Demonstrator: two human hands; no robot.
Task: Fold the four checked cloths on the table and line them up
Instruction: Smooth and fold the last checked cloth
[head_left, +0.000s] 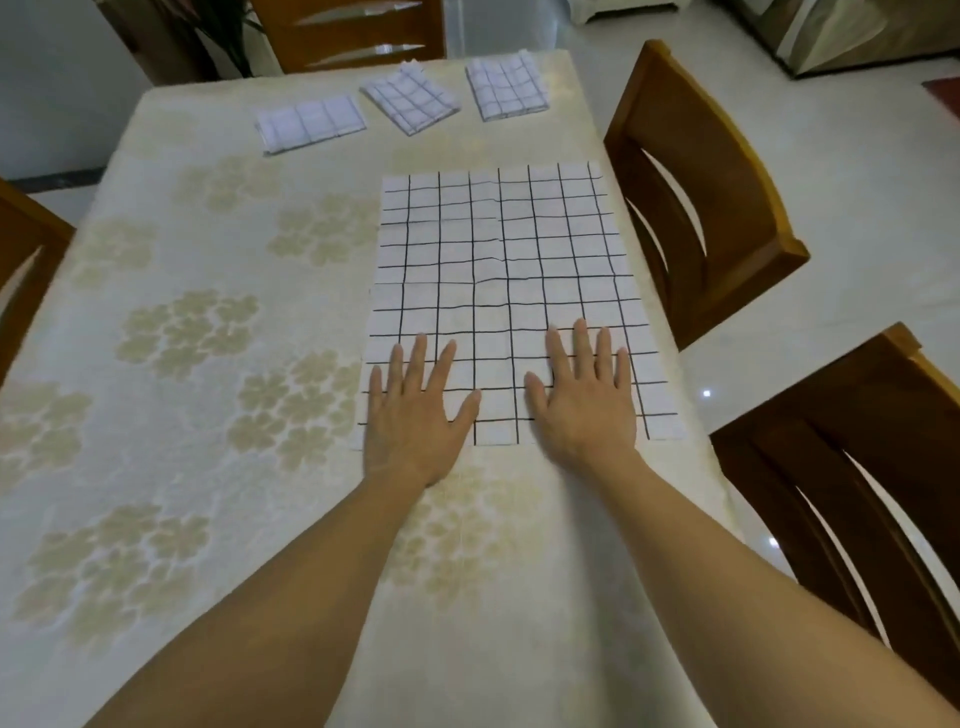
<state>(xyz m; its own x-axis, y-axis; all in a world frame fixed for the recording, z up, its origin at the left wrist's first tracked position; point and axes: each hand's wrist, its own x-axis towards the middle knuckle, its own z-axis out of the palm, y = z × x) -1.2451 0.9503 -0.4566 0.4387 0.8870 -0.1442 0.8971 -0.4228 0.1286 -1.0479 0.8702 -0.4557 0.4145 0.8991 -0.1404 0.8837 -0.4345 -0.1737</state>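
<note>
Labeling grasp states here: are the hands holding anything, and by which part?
Nothing is held. The left hand and right hand lie flat, fingers straight, on the near end of the unfolded white cloth with black checks, pressing it to the table.

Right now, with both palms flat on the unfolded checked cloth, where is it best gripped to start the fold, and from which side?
Probably pinch its two near corners, coming from the person's own side. The unfolded cloth lies flat with its long side running away, and the left hand and right hand rest by that near edge, so lifting it halves the length.
</note>
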